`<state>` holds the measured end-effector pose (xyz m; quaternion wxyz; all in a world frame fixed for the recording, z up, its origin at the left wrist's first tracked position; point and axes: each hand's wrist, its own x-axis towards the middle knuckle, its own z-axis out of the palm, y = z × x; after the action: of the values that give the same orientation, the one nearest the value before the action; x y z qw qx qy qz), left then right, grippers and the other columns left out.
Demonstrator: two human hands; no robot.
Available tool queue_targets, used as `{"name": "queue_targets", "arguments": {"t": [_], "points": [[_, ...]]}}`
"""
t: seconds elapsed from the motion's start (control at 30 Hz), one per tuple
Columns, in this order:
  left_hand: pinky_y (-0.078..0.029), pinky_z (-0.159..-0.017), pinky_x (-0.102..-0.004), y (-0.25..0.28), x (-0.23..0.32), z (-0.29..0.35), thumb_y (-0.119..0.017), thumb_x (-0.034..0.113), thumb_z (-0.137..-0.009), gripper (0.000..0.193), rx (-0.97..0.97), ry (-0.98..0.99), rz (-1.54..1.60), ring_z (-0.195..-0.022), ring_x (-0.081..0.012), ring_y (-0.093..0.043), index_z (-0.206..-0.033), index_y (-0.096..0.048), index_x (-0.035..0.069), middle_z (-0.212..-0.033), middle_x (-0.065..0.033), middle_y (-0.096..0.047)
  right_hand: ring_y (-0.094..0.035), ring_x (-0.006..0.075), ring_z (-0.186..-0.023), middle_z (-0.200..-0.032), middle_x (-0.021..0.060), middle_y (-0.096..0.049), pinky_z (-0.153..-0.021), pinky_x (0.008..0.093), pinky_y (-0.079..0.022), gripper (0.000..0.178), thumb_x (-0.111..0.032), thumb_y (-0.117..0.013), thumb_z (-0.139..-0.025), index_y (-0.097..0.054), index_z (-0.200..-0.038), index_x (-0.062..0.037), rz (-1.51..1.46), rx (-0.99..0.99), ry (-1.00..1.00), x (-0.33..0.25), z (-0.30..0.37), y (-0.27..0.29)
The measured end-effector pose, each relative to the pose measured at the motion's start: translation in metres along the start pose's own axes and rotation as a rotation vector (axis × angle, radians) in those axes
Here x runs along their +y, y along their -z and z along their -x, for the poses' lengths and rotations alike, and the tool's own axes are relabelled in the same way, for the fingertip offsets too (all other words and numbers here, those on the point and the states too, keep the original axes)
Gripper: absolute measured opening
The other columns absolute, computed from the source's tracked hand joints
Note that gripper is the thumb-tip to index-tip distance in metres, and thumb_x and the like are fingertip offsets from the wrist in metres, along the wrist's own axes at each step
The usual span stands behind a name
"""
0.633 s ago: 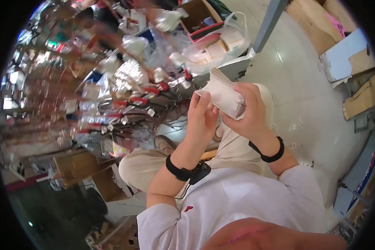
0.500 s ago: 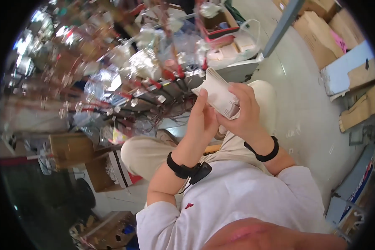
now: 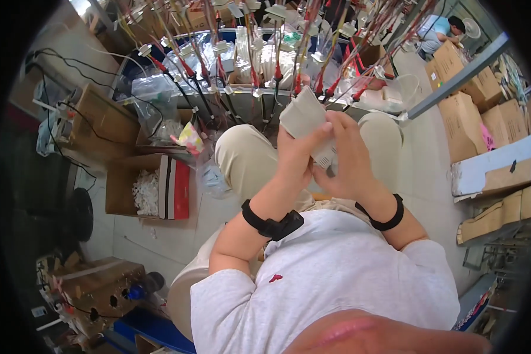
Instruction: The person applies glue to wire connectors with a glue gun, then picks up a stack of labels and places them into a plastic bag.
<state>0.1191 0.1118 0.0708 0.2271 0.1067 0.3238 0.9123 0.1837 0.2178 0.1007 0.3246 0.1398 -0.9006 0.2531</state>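
Observation:
A stack of thin, flat white pieces (image 3: 304, 113), with layered edges like cards, is held up over my lap. My left hand (image 3: 294, 150) is wrapped round its left side, thumb laid across the face. On the other side my right hand (image 3: 353, 154) closes on the lower right end, its fingers along the edge. Small slots or layered edges show at that lower end between the hands. What the pieces are exactly cannot be made out. Each wrist wears a black band, and the left one carries a small black box.
Ahead stands a bench (image 3: 218, 97) with hanging wires, red-and-black clips (image 3: 278, 72) and plastic bags. At left is an open carton (image 3: 119, 189) of small white parts. Cardboard boxes (image 3: 458, 121) and a grey post (image 3: 454, 79) stand at right; another person (image 3: 439, 32) crouches beyond.
The view has swung, bringing the bench and left-hand cartons into clearer sight. The stack is tilted differently, and my left thumb has moved across its face.

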Motion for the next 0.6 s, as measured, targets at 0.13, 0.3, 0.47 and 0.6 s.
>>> {"name": "queue_targets", "arguments": {"t": [0.13,0.3,0.47,0.6], "points": [[-0.050,-0.086,-0.0333,0.017,0.025,0.007,-0.072,0.004,-0.075,0.049,0.085,-0.041,-0.051,-0.101,-0.0182,-0.060,-0.119,-0.051,0.001,-0.113,-0.0084,-0.060,-0.055,0.0296,-0.108,-0.116,0.0154,-0.054,-0.090,0.0406,-0.043,0.067,-0.009,-0.066,-0.068,-0.044,-0.130,-0.0001,-0.041,-0.133,0.057,-0.009,-0.014,0.005],[-0.050,-0.085,-0.0328,0.040,0.038,0.014,-0.079,0.003,-0.068,0.061,0.076,-0.019,-0.174,-0.101,-0.0177,-0.060,-0.120,-0.047,0.002,-0.111,-0.0093,-0.061,-0.055,0.0119,-0.100,-0.107,0.0059,-0.060,-0.080,0.0269,-0.044,0.053,-0.015,-0.065,-0.083,-0.045,-0.130,-0.0011,-0.712,-0.386,-0.540,0.010,-0.039,-0.009],[-0.049,-0.088,-0.0328,0.048,0.066,-0.003,-0.083,0.006,-0.060,0.077,0.092,-0.076,-0.428,-0.106,-0.0186,-0.057,-0.125,-0.042,0.002,-0.117,-0.0109,-0.056,-0.054,0.0131,-0.108,-0.114,0.0045,-0.058,-0.092,0.0288,-0.044,0.060,-0.016,-0.073,-0.079,-0.047,-0.130,-0.0003,-0.756,-0.452,-0.478,0.029,-0.079,-0.044],[-0.049,-0.089,-0.0339,0.074,0.090,-0.021,-0.082,0.004,-0.059,0.082,0.117,-0.131,-0.534,-0.109,-0.0193,-0.055,-0.129,-0.039,0.003,-0.120,-0.0105,-0.054,-0.055,0.0075,-0.086,-0.099,0.0001,-0.059,-0.074,0.0226,-0.045,0.055,-0.022,-0.079,-0.074,-0.055,-0.121,-0.0041,-1.011,-0.509,-0.428,0.037,-0.111,-0.082]]}}
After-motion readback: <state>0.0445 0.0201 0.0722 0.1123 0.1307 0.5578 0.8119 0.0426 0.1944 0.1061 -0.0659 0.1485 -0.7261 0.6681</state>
